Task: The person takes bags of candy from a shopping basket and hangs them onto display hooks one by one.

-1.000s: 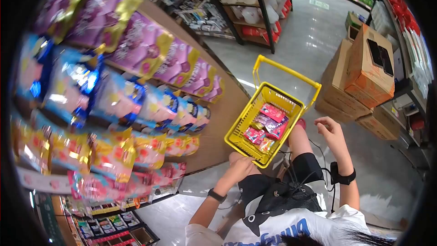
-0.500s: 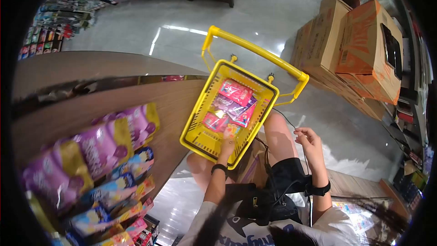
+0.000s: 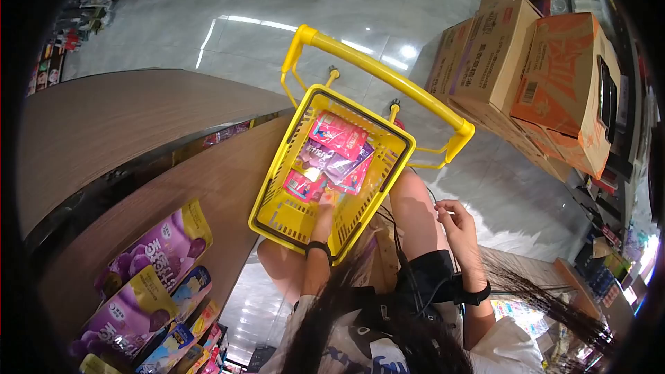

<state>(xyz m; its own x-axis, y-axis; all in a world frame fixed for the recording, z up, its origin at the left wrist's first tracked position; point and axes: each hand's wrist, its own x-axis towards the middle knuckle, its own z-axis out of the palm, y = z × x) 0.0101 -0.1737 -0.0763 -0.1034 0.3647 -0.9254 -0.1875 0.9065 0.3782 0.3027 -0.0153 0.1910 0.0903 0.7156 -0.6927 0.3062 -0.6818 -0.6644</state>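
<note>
My left hand (image 3: 323,219) reaches down into a yellow shopping basket (image 3: 262,224). Its fingers are on a small yellow-orange packet (image 3: 332,197) at the basket's bottom; the fingertips are partly hidden. Beside them lie flat candy-like bags: a pink bag (image 3: 338,134) on top, a purple bag (image 3: 348,166) in the middle and another pink bag (image 3: 302,186) at the left. My right hand (image 3: 458,227) is outside the basket, over my knee, with thumb and finger pinched on what looks like a thin black cable (image 3: 432,192).
The basket's yellow pull handle (image 3: 388,76) rises at its far side. Purple snack bags (image 3: 156,256) stand on the wooden shelf (image 3: 201,166) at left. A stack of cardboard boxes (image 3: 485,55) with an orange-printed carton (image 3: 557,83) stands at right. Strands of hair cross the lower view.
The view has shifted, so the basket appears further left and the shelf bags lower. My left hand stays at the packet in the basket; my right hand sits slightly lower in view.
</note>
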